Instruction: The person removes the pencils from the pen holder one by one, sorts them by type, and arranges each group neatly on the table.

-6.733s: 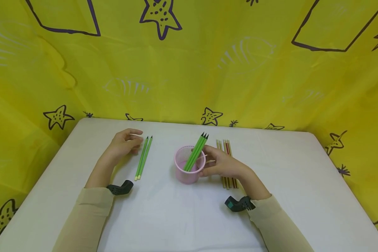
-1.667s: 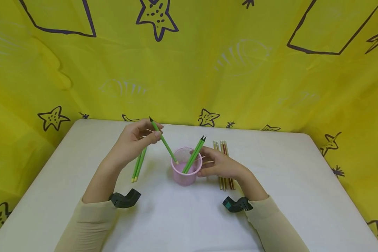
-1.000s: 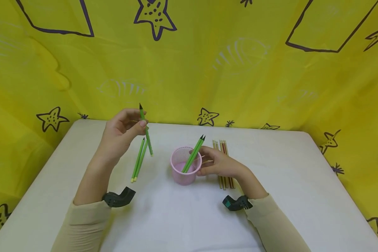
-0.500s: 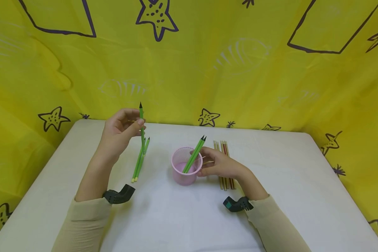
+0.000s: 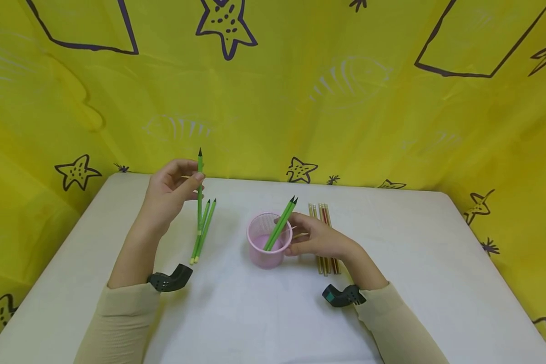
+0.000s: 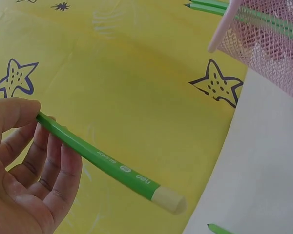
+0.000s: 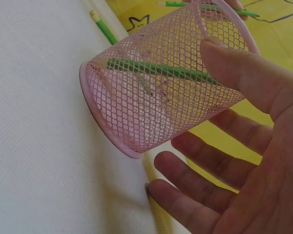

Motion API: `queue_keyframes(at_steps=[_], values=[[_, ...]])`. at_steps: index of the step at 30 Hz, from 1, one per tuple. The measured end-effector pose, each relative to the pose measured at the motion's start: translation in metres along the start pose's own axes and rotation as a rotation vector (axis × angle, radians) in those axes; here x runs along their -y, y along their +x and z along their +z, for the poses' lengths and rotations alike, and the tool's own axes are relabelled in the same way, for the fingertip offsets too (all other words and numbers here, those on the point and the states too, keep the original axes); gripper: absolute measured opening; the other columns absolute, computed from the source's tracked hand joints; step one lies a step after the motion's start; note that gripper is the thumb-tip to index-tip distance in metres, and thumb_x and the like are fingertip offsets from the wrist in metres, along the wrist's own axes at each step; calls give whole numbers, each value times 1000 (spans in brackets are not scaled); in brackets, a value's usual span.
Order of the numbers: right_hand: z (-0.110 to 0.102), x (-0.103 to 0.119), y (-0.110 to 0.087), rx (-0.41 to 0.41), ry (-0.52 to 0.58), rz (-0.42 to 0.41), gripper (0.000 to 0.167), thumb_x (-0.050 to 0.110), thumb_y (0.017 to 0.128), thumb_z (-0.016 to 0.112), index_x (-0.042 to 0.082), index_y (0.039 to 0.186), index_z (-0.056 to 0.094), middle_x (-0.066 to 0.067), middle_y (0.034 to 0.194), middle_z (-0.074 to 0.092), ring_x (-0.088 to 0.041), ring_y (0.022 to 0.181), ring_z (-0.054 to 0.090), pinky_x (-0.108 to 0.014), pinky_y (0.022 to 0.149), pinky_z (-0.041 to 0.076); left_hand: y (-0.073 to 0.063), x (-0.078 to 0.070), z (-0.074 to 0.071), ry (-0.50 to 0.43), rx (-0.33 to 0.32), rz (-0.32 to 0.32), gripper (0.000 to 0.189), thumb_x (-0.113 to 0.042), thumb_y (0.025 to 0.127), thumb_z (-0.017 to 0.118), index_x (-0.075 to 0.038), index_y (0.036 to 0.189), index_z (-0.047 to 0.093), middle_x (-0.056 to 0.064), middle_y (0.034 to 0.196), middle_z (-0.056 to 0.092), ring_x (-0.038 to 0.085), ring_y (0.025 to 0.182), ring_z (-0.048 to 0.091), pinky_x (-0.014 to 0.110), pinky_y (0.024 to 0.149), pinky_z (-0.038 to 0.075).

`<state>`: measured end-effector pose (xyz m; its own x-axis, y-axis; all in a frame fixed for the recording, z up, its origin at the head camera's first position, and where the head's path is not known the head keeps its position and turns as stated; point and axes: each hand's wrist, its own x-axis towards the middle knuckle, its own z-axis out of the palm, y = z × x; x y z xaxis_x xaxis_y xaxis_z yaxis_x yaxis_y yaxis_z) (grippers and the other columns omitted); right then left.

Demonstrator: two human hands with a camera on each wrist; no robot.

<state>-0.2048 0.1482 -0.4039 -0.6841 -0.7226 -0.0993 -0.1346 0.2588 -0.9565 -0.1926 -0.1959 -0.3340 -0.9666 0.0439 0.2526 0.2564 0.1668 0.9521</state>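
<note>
My left hand point(image 5: 166, 194) pinches a green pencil point(image 5: 199, 210) between thumb and fingers, black tip up and pale end down. It hangs over two more green pencils point(image 5: 205, 231) lying side by side on the table. In the left wrist view the pale end of the held pencil point(image 6: 101, 160) points away from the hand. My right hand point(image 5: 320, 236) holds a pink mesh pencil cup point(image 5: 266, 259) by its right side, thumb near the rim. The cup stands upright, with two green pencils point(image 5: 280, 224) leaning in it, tips up.
Several gold-coloured pencils point(image 5: 327, 215), one with red on it, lie in a row behind and under my right hand. The white table point(image 5: 255, 318) ends at a yellow curtain point(image 5: 273, 111) printed with starfish and fish.
Earlier the cup held three green pencils and my left hand was without one. That hand has taken one out and moved left, over the two on the table. My right hand stays at the cup.
</note>
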Motion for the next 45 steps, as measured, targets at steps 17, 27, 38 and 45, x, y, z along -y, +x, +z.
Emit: queue_keyframes(at_steps=[17,27,38,45], values=[[1,1,0,-3,-4,6,65,7,84,79,3,140,46,-18,132,57,-38,121,59,-37,98,56,3,10,-7,131,-2,-82,36,-27,100,62,-4,127,57,5,108,57,12,90,64,21,75,58],[1,2,0,0,-4,10,64,6,84,78,1,139,46,-20,132,57,-38,120,60,-36,96,57,6,29,-15,421,42,-95,34,-33,101,58,-9,126,61,11,113,62,27,92,58,27,66,54],[1,2,-1,0,-4,-2,65,7,84,79,2,140,45,-20,132,57,-38,120,60,-36,97,56,9,42,-15,502,81,-96,30,-24,101,58,-6,125,61,14,113,63,31,92,62,38,75,54],[1,1,0,2,-8,-2,66,8,84,79,2,141,45,-20,132,57,-38,120,60,-36,97,56,9,50,-19,550,85,-134,30,-21,101,56,-4,125,60,16,112,64,35,97,63,45,84,54]])
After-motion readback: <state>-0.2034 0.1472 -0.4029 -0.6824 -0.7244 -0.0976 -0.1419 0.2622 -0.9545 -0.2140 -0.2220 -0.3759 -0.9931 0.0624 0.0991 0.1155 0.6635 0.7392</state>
